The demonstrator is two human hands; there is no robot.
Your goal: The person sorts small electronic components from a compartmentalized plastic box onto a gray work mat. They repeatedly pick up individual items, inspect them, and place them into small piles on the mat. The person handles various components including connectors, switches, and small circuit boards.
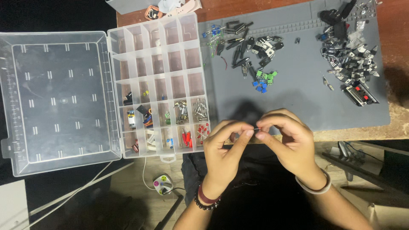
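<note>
Metal, thin and short, the small component lead (257,129) lies pinched between my two hands, its long axis running roughly left to right; it is too small for me to tell which end is which. My left hand (223,151) nips one end with thumb and forefinger, and my right hand (287,140) nips the other the same way, over the near edge of the grey mat (298,102). Just left of my hands stands the clear compartment box (159,85), lid thrown open, its near cells holding small parts. Farther off on the mat lie a scatter of black parts (251,47), green and blue terminal blocks (264,80), and a heap of black components (349,59).
</note>
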